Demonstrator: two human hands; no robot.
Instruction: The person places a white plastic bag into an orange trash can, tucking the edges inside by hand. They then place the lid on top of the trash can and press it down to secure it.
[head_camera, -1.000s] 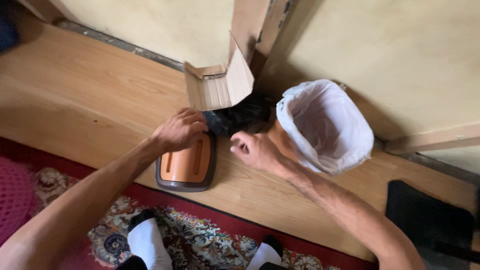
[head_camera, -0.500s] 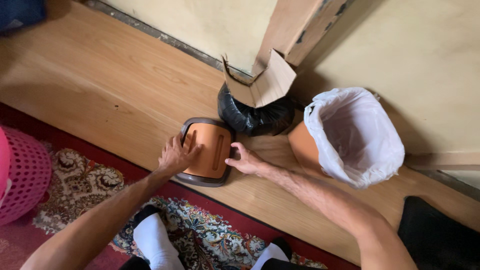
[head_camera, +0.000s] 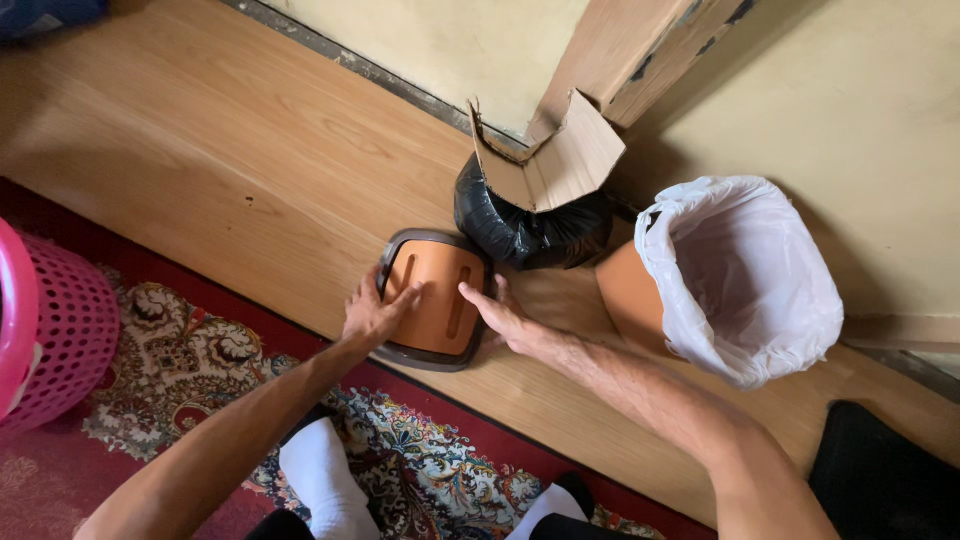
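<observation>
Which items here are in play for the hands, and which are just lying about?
In play:
left hand
right hand
bin lid, both hands on it
lined bin
black bag with cardboard

Lying about:
pink basket
rug
dark mat

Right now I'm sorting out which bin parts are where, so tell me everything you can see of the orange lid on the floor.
The lid is a rounded rectangle, orange in the middle with a dark grey rim, apparently plastic. Its orange panel has two narrow slots. It lies flat on the wooden floor, beside the rug's red edge and close to a black bag. The left hand rests on its left side, and the right hand touches its right edge.
</observation>
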